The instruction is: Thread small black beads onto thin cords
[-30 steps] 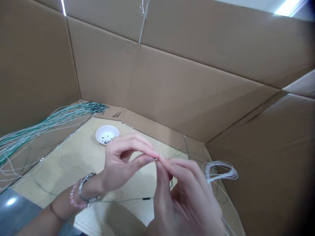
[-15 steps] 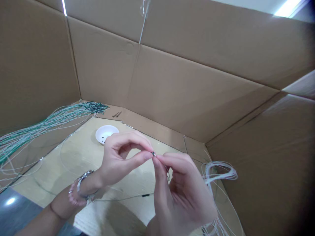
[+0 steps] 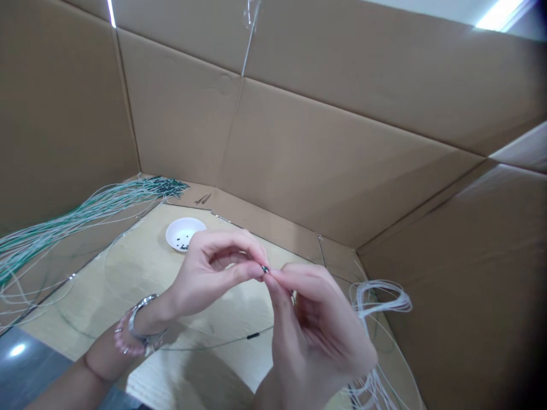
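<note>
My left hand (image 3: 213,273) and my right hand (image 3: 316,324) meet fingertip to fingertip above the table, both closed in a pinch. A tiny dark connector (image 3: 265,269) shows between them, with the left thumb and index finger on its left side. My right thumb and forefinger grip a thin wire at the connector's other side; a bit of that wire shows below the right fingers. The fingertips hide most of the join. Below the hands, a thin cable with a black sleeve (image 3: 253,336) runs across the table.
A white bowl (image 3: 174,234) with small black pieces stands behind my left hand. Green and white wires (image 3: 85,213) lie at the left, near a small pair of tools (image 3: 203,199). A white wire bundle (image 3: 384,299) lies at the right. Cardboard walls (image 3: 299,148) surround the wooden table (image 3: 141,256).
Both hands have shifted very slightly, and less of the connector shows between the fingertips. The cable with the black sleeve has moved up a little at its right end.
</note>
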`<state>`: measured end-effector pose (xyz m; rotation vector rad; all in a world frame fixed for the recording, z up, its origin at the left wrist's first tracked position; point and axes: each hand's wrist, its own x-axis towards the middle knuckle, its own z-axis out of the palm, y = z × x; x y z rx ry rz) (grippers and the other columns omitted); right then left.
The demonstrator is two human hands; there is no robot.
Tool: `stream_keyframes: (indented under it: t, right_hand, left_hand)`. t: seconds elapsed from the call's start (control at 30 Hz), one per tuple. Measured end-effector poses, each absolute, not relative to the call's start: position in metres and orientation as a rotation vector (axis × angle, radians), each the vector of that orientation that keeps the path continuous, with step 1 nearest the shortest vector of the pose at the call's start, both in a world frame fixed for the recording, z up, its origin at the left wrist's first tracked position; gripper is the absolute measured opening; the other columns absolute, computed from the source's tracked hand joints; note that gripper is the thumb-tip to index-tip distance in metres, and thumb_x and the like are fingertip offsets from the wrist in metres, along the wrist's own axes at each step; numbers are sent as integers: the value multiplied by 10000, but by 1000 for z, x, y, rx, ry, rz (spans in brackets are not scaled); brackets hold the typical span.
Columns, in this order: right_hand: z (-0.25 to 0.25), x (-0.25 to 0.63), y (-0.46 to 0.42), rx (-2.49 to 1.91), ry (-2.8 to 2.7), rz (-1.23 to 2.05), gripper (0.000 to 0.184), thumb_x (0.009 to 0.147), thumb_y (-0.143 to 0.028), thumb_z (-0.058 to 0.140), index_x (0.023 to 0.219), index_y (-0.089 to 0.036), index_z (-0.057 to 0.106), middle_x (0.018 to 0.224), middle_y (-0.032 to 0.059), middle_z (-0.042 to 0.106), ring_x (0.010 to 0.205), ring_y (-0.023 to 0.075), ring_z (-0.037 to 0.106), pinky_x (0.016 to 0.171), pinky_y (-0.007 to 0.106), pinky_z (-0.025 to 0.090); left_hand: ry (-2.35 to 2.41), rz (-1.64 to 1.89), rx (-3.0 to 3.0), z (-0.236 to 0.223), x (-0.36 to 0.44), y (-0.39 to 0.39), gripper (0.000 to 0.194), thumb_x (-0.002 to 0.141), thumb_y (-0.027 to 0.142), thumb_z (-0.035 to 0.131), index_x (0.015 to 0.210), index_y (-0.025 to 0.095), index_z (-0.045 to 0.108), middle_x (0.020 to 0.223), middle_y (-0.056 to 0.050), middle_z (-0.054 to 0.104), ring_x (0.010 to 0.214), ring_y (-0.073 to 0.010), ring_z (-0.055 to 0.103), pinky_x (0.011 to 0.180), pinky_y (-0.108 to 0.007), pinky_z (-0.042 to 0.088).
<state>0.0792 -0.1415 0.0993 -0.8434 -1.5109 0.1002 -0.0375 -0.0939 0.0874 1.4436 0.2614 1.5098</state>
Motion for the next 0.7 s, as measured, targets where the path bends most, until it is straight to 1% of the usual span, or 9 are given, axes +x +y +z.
stream_keyframes:
  t: [0.17,0.3,0.4,0.53,0.6,0.7]
  right_hand:
    - [99,81,-138,-851,-1509,155,241,728,22,653,796,-208,631,719,-42,598,637,73,545,502,199,433]
    - [100,83,-136,-866,-1544,107,235,752,11,635,809,-216,636,721,-38,596,641,79,546,501,207,434]
    - [101,85,-136,-866,-1594,64,238,759,25,619,807,-208,625,738,-31,598,657,79,549,521,210,444]
    - [99,85,-136,-855,-1613,89,245,760,22,614,819,-215,614,744,-30,591,659,86,547,529,223,444]
    - [99,85,-136,-851,-1619,112,243,756,2,630,859,-218,618,757,-26,589,669,94,545,540,235,446]
    - [100,86,-134,-877,-1645,61,237,758,-25,649,897,-216,634,797,-15,602,734,109,554,611,260,459]
  left_hand:
    - [297,1509,1555,89,-46,-92,126,771,59,653,792,181,681,747,2,660,705,-87,633,632,-172,540]
    - [395,1637,1790,91,-53,-92,152,762,24,647,800,165,686,742,-13,686,692,-103,634,643,-214,532]
    - [484,1727,1946,91,-54,-94,149,757,14,646,803,154,665,729,-11,676,679,-106,625,652,-239,520]
    - [607,1811,2135,91,-53,-98,118,780,24,618,789,141,607,695,2,637,659,-91,595,635,-226,498]
    - [665,1848,2237,91,-53,-99,117,790,21,601,782,135,582,684,6,620,671,-86,583,630,-211,487]
    - [709,1869,2339,91,-53,-99,123,796,13,585,794,133,561,697,7,614,693,-80,576,637,-194,476]
